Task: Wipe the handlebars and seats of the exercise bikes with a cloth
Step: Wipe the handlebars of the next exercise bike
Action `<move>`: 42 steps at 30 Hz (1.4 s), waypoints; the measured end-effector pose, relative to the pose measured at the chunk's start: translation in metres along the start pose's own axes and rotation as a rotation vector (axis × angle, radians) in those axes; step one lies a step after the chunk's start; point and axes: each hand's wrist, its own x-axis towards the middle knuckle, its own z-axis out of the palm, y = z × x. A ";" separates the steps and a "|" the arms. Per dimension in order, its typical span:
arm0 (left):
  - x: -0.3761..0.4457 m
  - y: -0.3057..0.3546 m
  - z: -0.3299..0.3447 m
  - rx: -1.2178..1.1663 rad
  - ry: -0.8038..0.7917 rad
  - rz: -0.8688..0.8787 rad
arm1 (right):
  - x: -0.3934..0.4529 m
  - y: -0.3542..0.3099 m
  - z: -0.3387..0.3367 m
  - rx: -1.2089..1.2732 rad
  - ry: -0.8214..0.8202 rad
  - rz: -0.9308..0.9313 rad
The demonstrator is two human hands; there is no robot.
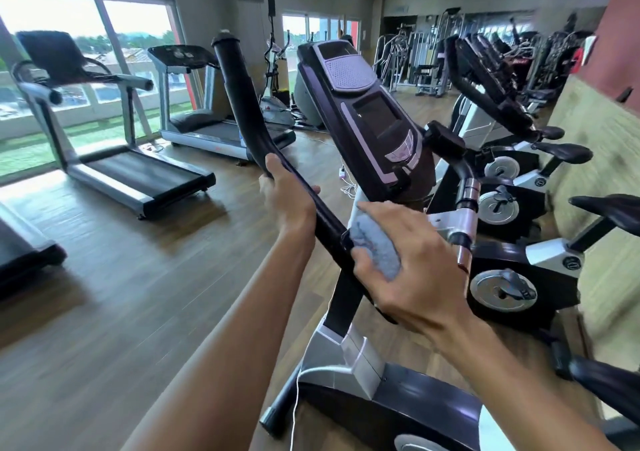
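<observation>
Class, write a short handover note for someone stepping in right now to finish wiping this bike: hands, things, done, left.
Left hand grips the left handlebar at its bend.
Right hand holds the blue cloth against the bar's lower end, near the stem below the console.
Done: cannot tell how much has been wiped.
Left: seats of the bikes alongside look untouched; other handlebars too.

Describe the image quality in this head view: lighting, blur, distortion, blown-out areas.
Head view: daylight from the big windows blows the sky out to near white; the wood floor and right-hand wall smear with motion blur; wide-angle distortion bends the window frames and the handlebar. The left hand on the bar and the right hand gripping the blue cloth stay fairly sharp.
</observation>
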 end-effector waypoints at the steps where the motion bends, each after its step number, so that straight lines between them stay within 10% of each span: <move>1: 0.000 -0.002 0.002 -0.011 0.021 0.004 | 0.006 -0.003 0.003 -0.024 -0.016 -0.006; 42: 0.005 -0.019 0.001 0.006 0.113 0.074 | 0.021 0.002 0.007 0.130 -0.052 -0.063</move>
